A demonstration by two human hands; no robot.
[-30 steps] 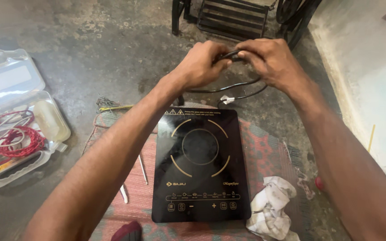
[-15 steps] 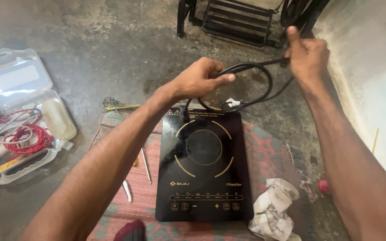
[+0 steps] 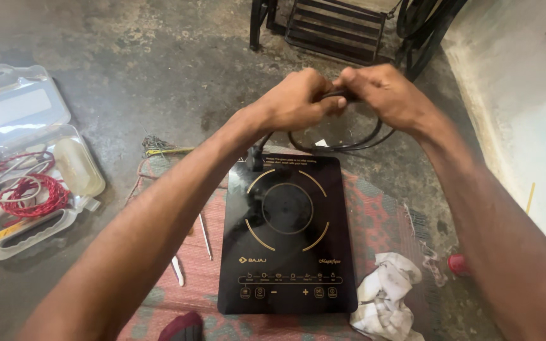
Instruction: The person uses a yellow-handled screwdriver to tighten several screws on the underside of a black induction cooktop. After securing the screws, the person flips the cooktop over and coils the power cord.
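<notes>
A black induction cooktop (image 3: 287,233) with a gold ring lies flat on a red patterned mat (image 3: 380,215) on the floor. Its black power cord (image 3: 342,144) loops behind its far edge. My left hand (image 3: 298,101) and my right hand (image 3: 383,95) meet above that loop, both closed on the gathered cord, knuckles almost touching. The cord's end is hidden inside my fists.
An open clear plastic case (image 3: 26,164) with red and white wires sits at the left. Tweezers and a small tool (image 3: 205,237) lie on the mat beside the cooktop. A crumpled white cloth (image 3: 390,293) lies front right. Black metal frame (image 3: 342,25) stands behind.
My right hand, stretched out to the far right with the cord half a second ago, has come back to my left hand, and the cord is bunched into a loop again.
</notes>
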